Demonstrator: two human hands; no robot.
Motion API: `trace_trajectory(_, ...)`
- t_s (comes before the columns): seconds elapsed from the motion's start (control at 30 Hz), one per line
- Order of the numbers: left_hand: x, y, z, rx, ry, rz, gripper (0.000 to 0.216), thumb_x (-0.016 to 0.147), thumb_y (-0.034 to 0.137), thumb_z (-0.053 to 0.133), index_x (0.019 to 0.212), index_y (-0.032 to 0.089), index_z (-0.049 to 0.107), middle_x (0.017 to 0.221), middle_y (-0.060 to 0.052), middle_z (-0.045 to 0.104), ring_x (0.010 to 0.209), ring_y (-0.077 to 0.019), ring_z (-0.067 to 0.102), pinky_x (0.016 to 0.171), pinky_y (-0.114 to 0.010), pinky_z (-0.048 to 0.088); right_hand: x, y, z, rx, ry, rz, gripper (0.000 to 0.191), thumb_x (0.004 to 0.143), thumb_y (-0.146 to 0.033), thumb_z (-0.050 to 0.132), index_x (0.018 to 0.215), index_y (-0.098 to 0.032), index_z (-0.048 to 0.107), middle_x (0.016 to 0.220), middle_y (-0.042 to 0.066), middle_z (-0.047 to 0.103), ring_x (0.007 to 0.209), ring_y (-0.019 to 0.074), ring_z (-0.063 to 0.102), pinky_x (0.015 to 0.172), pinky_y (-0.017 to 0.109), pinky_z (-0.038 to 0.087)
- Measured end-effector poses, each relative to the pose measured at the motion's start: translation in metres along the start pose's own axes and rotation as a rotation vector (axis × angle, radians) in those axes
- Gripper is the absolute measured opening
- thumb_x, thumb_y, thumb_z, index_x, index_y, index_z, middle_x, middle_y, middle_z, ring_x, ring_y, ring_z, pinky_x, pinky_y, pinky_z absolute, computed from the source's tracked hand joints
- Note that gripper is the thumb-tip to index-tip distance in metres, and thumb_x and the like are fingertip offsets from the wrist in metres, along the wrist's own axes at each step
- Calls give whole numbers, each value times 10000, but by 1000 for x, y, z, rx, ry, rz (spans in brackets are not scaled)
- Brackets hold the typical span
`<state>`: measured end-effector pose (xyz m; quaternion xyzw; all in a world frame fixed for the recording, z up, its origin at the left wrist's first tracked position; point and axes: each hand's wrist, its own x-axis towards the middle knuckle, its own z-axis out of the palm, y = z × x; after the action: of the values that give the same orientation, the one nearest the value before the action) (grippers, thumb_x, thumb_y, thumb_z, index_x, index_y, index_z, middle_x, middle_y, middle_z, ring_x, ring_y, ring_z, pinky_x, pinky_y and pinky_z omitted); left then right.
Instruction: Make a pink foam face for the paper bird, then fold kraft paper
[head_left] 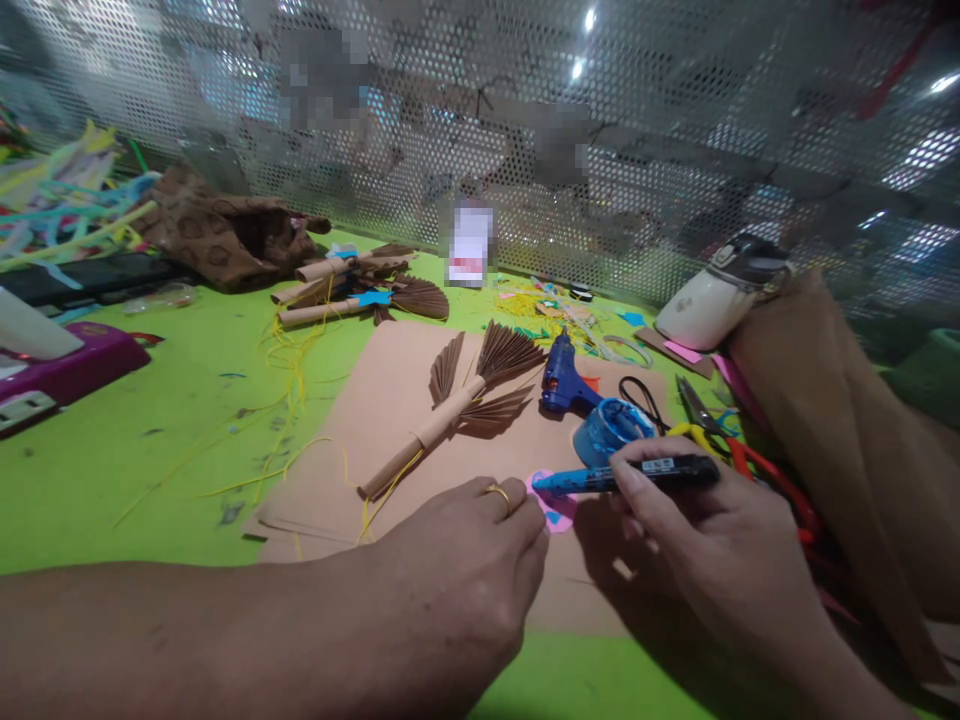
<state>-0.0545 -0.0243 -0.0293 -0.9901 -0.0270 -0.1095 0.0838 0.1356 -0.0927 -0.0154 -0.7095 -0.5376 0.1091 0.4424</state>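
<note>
In the head view, my right hand grips a marker pen with a black barrel and a blue front end. The pen lies nearly level, its tip touching a small pink paper piece with blue marks on it. My left hand, with a ring on one finger, is closed at the left edge of this pink piece; its fingertips are partly hidden. Under both lies a brown paper sheet. Just behind the pen stands a small blue-stained pot. A rolled brown paper figure with pleated fans rests beyond my left hand.
Behind the pot lies a blue glue gun. Scissors are at the right, near a tilted white bottle. More paper figures and yellow string lie at the back left. A perforated metal screen borders the green table.
</note>
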Motion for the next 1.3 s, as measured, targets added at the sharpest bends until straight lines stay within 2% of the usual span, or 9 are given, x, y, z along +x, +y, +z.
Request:
trace_trajectory(0.37,1,-2,0,-26,7,17,201,808,166,511,972,81,592,1027,-189,621,988,-268,545,867,-419,449,0,-1,-5,-29,124,47,155,758,-353,596,708,-208,618,544,-35,571,440,98,505,432,193,425)
trace_trajectory(0.43,0,-2,0,-33,5,14,205,810,168,509,979,84,589,1016,-184,624,985,-264,546,871,-419,448,0,-1,-4,-15,116,55,155,762,-357,594,723,-209,621,524,-41,554,428,98,497,407,193,406)
trace_trajectory(0.7,1,-2,-1,-35,15,6,187,818,138,494,969,81,589,1010,-187,625,998,-270,546,871,-425,450,0,2,0,-1,44,-9,179,778,-372,597,730,-203,630,502,-39,551,437,115,515,488,234,449)
trace_trajectory(0.9,2,-2,-2,-32,3,8,195,827,140,485,982,85,590,1012,-181,626,999,-266,546,870,-422,451,1,0,-3,-30,77,34,188,764,-384,597,707,-207,622,486,-41,526,420,110,495,409,209,412)
trace_trajectory(1.17,1,-2,-2,-40,10,18,199,824,149,496,987,80,586,1022,-186,622,1001,-264,544,880,-414,443,2,3,-3,-9,113,39,183,778,-381,597,735,-205,610,517,-30,552,442,113,498,429,213,424)
trace_trajectory(1.3,2,-3,-3,-34,28,27,196,820,148,502,983,81,588,1027,-187,623,993,-263,549,873,-409,445,2,4,-2,-3,81,26,187,781,-386,602,752,-203,628,513,-24,562,443,130,524,425,230,433)
